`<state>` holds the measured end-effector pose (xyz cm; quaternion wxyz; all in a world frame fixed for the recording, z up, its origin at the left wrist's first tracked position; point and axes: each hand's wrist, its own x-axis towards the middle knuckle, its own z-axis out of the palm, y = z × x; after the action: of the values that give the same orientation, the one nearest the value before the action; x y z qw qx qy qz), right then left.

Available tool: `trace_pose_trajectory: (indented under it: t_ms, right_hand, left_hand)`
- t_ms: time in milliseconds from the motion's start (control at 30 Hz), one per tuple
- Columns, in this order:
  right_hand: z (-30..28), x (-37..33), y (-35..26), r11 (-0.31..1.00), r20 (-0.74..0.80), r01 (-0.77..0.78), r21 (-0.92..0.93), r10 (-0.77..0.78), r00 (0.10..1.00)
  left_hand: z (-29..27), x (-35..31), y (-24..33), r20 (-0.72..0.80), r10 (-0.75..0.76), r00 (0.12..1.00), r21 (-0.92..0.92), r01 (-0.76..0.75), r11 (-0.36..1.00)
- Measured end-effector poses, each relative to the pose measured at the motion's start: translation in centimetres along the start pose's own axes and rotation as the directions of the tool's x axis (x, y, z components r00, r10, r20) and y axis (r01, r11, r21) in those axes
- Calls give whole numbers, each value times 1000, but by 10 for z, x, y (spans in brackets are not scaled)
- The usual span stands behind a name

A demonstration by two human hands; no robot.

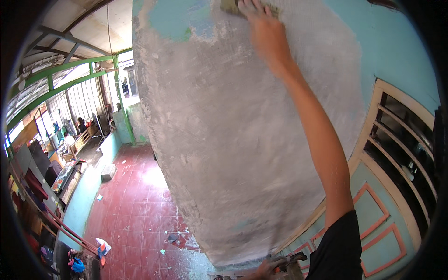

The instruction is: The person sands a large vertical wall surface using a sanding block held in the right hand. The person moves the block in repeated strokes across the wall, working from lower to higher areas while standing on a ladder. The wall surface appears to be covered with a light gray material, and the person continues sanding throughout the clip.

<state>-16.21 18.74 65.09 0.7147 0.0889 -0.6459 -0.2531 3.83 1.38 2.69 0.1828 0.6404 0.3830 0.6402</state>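
Observation:
My right hand [262, 21] is raised high against the wall at the top edge of the view, its arm stretched up. The fingers press on a flat olive-brown block [229, 6] with a rough, bristly-looking edge; its upper part is cut off by the frame. Under it spreads grey, streaky plaster [242, 121], with bare turquoise paint [179, 18] showing at the upper left. Low at the bottom edge, my left hand [266, 269] is partly seen, its fingers bent beside a black-and-orange tool [281, 269]. What the left hand grips is hidden.
To the right stand a pale green door [359, 224] with salmon trim and a slatted vent [401, 135]. A red tiled floor [135, 210] with scattered debris lies lower left. Beyond a low turquoise wall [79, 219] are furniture, clutter and people in the distance.

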Motion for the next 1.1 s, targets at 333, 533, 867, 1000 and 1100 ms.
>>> trace_pose_trajectory:
  t_ms: [333,533,867,1000,1100]
  right_hand:
    - [-5,-1,-7,999,58,23,46,-26,998]
    - [0,-4,-21,997,27,-11,79,9,1000]
    - [-79,-292,-158,978,429,-94,185,6,903]
    - [-77,-280,-154,953,409,-36,300,-94,907]
    - [-61,-229,-139,973,378,-34,228,-56,924]
  left_hand:
    - [-5,10,10,49,-4,999,63,0,998]
    - [0,2,4,42,-38,998,83,34,996]
    - [-6,14,24,53,-17,998,146,9,989]
    - [-11,16,29,72,-52,996,167,40,985]
    - [-12,17,22,69,-26,997,175,14,984]
